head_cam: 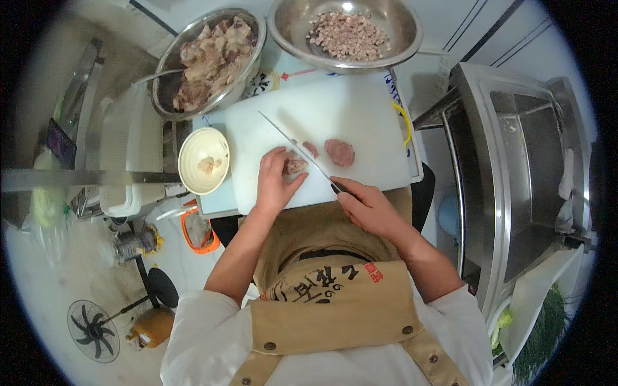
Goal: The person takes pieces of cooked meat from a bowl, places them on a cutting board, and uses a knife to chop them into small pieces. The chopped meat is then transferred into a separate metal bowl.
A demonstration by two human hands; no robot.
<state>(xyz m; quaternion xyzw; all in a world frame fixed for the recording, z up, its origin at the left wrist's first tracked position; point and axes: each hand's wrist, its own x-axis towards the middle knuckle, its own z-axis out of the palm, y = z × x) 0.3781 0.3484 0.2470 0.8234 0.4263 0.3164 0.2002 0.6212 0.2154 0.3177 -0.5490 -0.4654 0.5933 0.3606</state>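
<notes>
A white cutting board [338,103] lies before me. My right hand [369,205] grips the dark handle of a kitchen knife [285,135], whose blade slants up and to the left across the board. Under the fingers of my left hand [277,181] is a piece of meat [294,165], held against the board close to the blade. A smaller bit of meat [310,149] lies just past the blade. Farther right rests a reddish slab of meat [340,152], apart from both hands. The blade partly hides the meat beside it.
Behind the board stand a steel bowl [410,46] of diced meat and a steel basin [159,91] of large meat chunks with a utensil handle. A cream bowl [186,178] with scraps sits left. A steel sink [502,193] is at right; a fan [94,330] is lower left.
</notes>
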